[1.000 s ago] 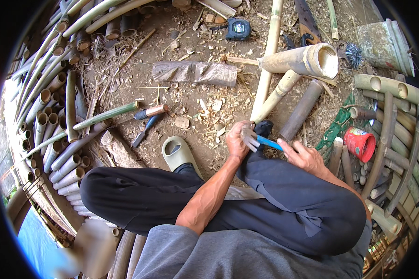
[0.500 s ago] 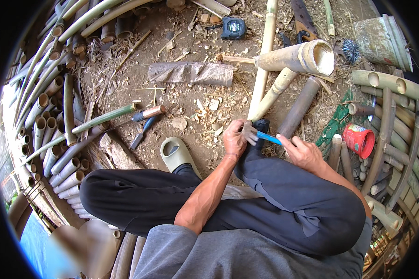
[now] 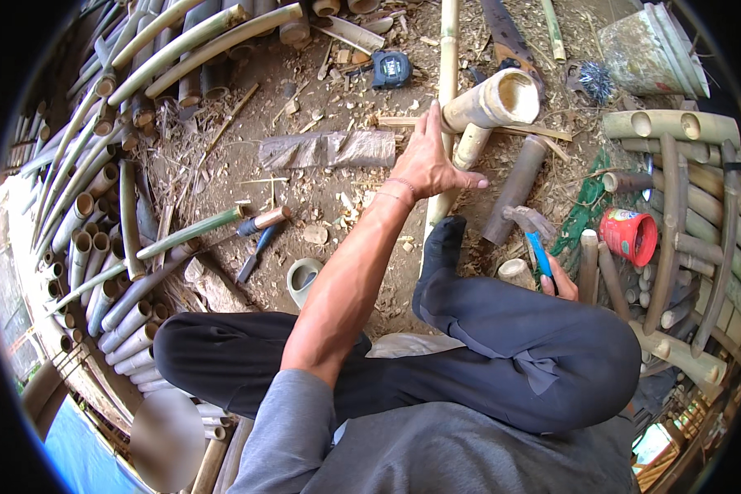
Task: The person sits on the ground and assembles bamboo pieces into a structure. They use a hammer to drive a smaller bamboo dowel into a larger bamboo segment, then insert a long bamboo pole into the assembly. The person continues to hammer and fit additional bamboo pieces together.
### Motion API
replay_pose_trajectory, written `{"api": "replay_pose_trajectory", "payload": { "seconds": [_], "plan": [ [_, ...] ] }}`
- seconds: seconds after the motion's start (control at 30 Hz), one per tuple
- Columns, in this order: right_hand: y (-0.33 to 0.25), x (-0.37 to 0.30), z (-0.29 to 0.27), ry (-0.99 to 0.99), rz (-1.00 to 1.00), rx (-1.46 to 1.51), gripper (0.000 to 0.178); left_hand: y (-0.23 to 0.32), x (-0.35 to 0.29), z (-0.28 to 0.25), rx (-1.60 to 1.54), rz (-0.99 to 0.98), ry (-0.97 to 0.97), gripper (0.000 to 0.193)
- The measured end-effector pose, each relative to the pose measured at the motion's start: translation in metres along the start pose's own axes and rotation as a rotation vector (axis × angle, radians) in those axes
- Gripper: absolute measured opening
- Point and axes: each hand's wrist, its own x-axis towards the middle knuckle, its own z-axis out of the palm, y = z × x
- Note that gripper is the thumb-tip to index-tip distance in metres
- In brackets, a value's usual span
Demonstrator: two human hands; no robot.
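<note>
My left hand (image 3: 431, 161) is stretched forward with its fingers spread, over the long pale bamboo pole (image 3: 448, 49). Its fingertips come close to a short, thick bamboo tube (image 3: 469, 109) whose cut end faces right; whether they touch is hard to tell. A thinner bamboo piece (image 3: 471, 150) slants below the tube. At the right, beside my bent knee, my right hand (image 3: 561, 282) is closed round the blue handle of a hammer (image 3: 540, 252). The hammer's grey head points up and left, near a dark bamboo length (image 3: 514, 189). My palm on the handle is partly hidden.
A tape measure (image 3: 391, 69), a handsaw (image 3: 510, 37) and a chisel-like tool (image 3: 258, 252) lie on the shaving-strewn ground. Right stand a red tub (image 3: 628, 236), a bucket (image 3: 652, 53) and a bamboo rack (image 3: 675, 214). Bamboo lengths (image 3: 128, 305) are stacked left.
My left hand has left the spot by my foot and reached forward, its fingers opening. The hammer has moved right with my right hand. The thick tube sits further left in view.
</note>
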Motion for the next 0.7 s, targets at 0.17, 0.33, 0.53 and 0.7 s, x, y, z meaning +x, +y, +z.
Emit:
{"api": "replay_pose_trajectory", "payload": {
  "seconds": [0.17, 0.33, 0.53, 0.7],
  "plan": [
    [0.013, -0.035, 0.007, 0.061, 0.275, 0.096, 0.044, -0.02, -0.001, 0.026, -0.378, -0.024, 0.033, 0.132],
    [0.049, -0.065, 0.023, 0.148, 0.349, 0.117, 0.047, -0.01, 0.006, 0.023, -0.175, 0.046, 0.065, 0.132],
    [-0.016, -0.029, -0.011, -0.103, 0.096, -0.016, 0.049, -0.011, 0.006, 0.01, -0.142, 0.106, 0.045, 0.135],
    [-0.066, 0.007, -0.028, -0.362, -0.119, -0.222, 0.05, -0.007, 0.001, 0.012, 0.049, 0.113, 0.088, 0.137]
  ]
}}
